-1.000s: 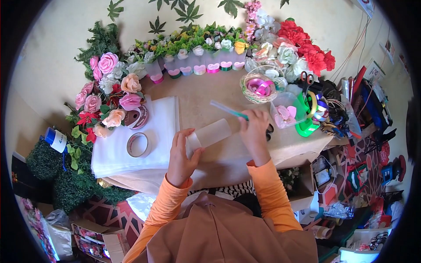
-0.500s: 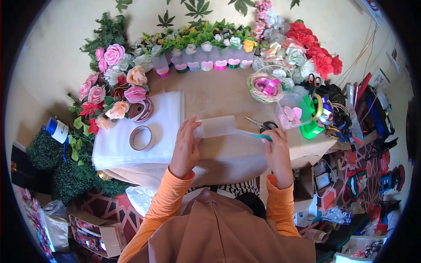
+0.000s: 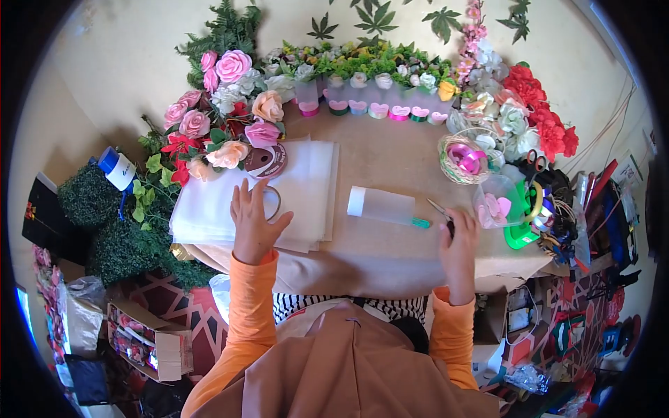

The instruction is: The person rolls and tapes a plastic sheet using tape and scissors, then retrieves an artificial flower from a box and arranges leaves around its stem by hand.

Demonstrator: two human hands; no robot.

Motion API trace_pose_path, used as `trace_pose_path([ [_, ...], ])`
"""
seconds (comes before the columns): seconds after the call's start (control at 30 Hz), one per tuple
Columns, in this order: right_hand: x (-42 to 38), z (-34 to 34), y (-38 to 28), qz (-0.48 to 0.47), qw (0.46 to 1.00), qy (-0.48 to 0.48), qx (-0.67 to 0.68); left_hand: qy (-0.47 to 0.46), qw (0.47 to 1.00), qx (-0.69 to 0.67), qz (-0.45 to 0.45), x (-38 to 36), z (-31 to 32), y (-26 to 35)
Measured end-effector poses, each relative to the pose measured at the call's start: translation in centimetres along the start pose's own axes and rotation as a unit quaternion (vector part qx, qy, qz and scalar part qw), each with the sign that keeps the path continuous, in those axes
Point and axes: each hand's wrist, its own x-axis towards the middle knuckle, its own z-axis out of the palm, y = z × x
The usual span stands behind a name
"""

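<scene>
We find the scissors [image 3: 437,209] on the brown-covered table [image 3: 390,153], to the right of its middle. The thin blades point toward ten o'clock; most of the dark handle is hidden by the right hand [image 3: 460,240], which lies at five o'clock with thumb and fingers at the handle. We cannot tell whether they are clamped on it.

Taking the scissors as our centre, a frosted tube [image 3: 383,207] lies on its side just beside them at nine o'clock, a whiter band round its far left end. A green tip [image 3: 420,223] shows at the tube's near right corner; we cannot make out whether the rest of it lies inside or underneath.

Well apart, also at nine o'clock, the left hand [image 3: 254,223] has its fingers spread apart over a tape roll [image 3: 279,203]. The hand covers most of the ring, so we cannot say whether they touch. Under both lie translucent sheets [image 3: 306,230], and a ribbon spool [image 3: 267,161] sits beyond the roll, partly overlapped by artificial roses [image 3: 233,66] at ten o'clock.

At one o'clock we see a wicker basket [image 3: 449,167] of pink ribbon; near three, a clear tub [image 3: 499,182] holding pink pieces, with a green tape dispenser [image 3: 521,237] beyond, partly hidden. At eleven stands a row of frosted vases [image 3: 380,94], the writing on their heart-shaped labels too small to read.
</scene>
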Motion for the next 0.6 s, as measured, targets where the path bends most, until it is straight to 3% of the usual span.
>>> trace_pose_path([
  [0.07, -0.2, -0.2, 0.9, 0.042, 0.999, 0.000, -0.023, -0.003, 0.999, 0.026, -0.019, 0.3, -0.1, -1.2],
  [0.13, -0.1, -0.9, 0.7, 0.072, 0.997, -0.009, -0.015, -0.072, 0.995, -0.045, -0.046, 0.7, -0.3, -1.8],
  [0.27, -0.3, -1.7, 1.1, 0.103, 0.994, -0.038, -0.026, -0.057, 0.997, -0.047, -0.025, 1.0, -1.0, -0.9],
  [0.33, -0.3, -1.8, 1.4, 0.112, 0.993, -0.039, -0.030, -0.015, 0.972, -0.230, 0.048, 1.0, -1.5, 0.4],
  [0.37, -0.3, -1.8, 1.7, 0.122, 0.991, -0.044, -0.043, -0.019, 0.968, -0.240, 0.073, 0.9, -2.1, 1.1],
  [0.4, -0.3, -1.8, 1.8, 0.131, 0.989, -0.047, -0.056, -0.018, 0.968, -0.240, 0.072, 0.7, -2.3, 1.7],
  [0.5, 0.3, -2.3, 1.5, 0.162, 0.978, -0.087, -0.098, -0.070, 0.905, -0.416, 0.054, -0.3, -2.2, 2.7],
  [0.6, 0.4, -2.7, 1.1, 0.155, 0.979, -0.075, -0.113, -0.093, 0.881, -0.459, 0.070, -1.2, -2.2, 3.6],
])
